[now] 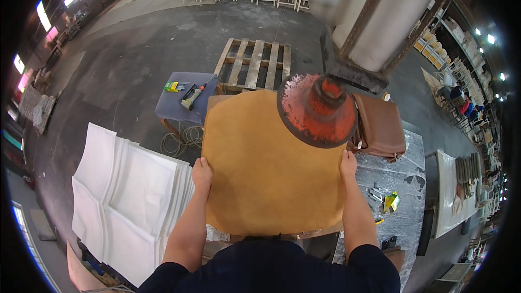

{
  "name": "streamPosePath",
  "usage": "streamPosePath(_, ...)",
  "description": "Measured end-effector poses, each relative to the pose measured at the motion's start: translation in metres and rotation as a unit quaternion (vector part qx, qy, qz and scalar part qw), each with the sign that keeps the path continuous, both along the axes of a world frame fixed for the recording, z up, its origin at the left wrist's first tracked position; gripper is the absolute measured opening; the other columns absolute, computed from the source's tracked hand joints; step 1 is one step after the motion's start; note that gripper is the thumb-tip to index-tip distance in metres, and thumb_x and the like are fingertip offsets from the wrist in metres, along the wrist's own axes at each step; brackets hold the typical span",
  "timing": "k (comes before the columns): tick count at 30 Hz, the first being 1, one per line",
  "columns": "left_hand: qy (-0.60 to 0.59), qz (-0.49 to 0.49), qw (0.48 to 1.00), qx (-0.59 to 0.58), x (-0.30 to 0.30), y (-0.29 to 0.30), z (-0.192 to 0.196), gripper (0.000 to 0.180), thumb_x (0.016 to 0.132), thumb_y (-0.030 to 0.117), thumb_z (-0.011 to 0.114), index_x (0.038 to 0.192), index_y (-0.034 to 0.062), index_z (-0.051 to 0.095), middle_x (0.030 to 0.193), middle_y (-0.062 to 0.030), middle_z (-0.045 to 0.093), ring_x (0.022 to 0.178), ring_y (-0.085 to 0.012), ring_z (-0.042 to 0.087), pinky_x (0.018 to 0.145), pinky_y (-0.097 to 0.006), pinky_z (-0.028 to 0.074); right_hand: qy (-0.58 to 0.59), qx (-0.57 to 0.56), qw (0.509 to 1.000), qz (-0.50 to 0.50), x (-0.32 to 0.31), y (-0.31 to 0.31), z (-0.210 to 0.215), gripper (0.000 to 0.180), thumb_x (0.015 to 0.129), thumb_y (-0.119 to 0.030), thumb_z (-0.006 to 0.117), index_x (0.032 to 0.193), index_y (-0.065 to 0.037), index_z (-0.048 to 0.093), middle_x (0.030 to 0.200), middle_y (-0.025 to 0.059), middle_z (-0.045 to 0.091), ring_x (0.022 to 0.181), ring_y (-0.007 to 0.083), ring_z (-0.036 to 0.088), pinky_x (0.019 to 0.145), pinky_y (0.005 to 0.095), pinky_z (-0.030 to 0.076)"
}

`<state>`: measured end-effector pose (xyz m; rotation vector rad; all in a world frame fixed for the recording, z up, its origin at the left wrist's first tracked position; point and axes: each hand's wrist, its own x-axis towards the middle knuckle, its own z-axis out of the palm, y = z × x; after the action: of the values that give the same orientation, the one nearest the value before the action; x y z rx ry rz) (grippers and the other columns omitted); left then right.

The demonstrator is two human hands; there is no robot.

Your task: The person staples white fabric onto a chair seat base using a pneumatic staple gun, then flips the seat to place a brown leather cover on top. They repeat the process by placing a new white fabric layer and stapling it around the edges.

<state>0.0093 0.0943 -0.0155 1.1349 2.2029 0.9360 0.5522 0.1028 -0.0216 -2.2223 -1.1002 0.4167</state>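
Observation:
A broad tan leather-like piece [266,168] with rounded corners lies in front of me, spanning the space between my arms. My left hand [202,173] grips its left edge, with the fingers mostly hidden beneath. At the opposite edge, my right hand [348,165] holds on in the same way, thumb along the side. A worn red cone-shaped lamp shade [312,111] hangs over the far right corner and hides it. What supports the piece is largely covered.
A stack of white padding sheets [125,184] stands left. Beyond are a blue-topped stool [179,108] bearing a staple gun [191,97], and a wooden pallet [254,65]. Brown folded covers [377,125] and a yellow-green box [391,202] rest on the wrapped table [407,176]. A column [388,21] rises behind.

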Motion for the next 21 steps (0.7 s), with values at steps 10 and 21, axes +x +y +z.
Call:
streamPosePath(10,-0.007,0.002,0.999,-0.044,-0.004,-0.003,0.0,0.053,0.119,0.044,0.044,0.115,-0.0028,0.07,0.12,-0.034,0.074,0.119,-0.0544,0.069,0.102,-0.061,0.051,-0.15,0.01,0.985,0.089,-0.001,0.051,0.002,0.053,0.111,-0.046,0.058,0.145,-0.006,0.067,0.147,0.0256,0.07,0.138,0.047,0.063,0.111,0.0585,0.05)
streamPosePath(21,-0.014,0.113,0.992,-0.06,-0.022,-0.039,0.021,0.045,0.114,0.041,0.055,0.138,0.005,0.068,0.144,-0.0261,0.07,0.137,-0.0496,0.064,0.111,-0.06,0.052,-0.219,-0.124,0.968,0.017,-0.072,0.046,0.032,0.067,0.12,-0.051,0.048,0.16,0.002,0.059,0.153,0.0295,0.065,0.142,0.0463,0.061,0.118,0.0548,0.05)
